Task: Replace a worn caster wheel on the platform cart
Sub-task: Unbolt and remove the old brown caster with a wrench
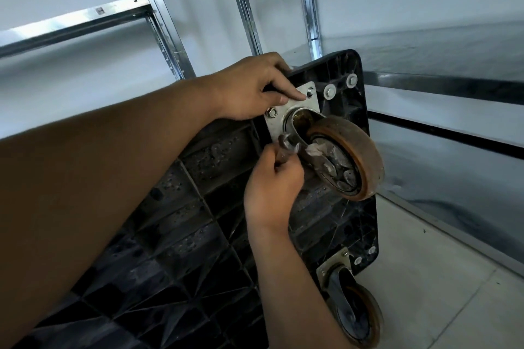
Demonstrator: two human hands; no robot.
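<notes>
The right hand is gripping a wrench, its handle pointing up to the plate's lower corner, just left of the wheel. The left hand is clutching the cart's edge above, thumb pressing the plate.

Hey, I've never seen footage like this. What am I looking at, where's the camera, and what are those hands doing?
There is no machine here: one camera worn on a person's head looks down at their own two bare hands. A black platform cart is tipped up so its ribbed underside faces the camera. The left hand grips the cart's upper edge, thumb lying on the silver mounting plate. The right hand holds a wrench at the plate's lower corner. Bolted to that plate is the caster wheel, brownish and scuffed. A second caster sits lower down. Metal shelving stands behind.
</notes>
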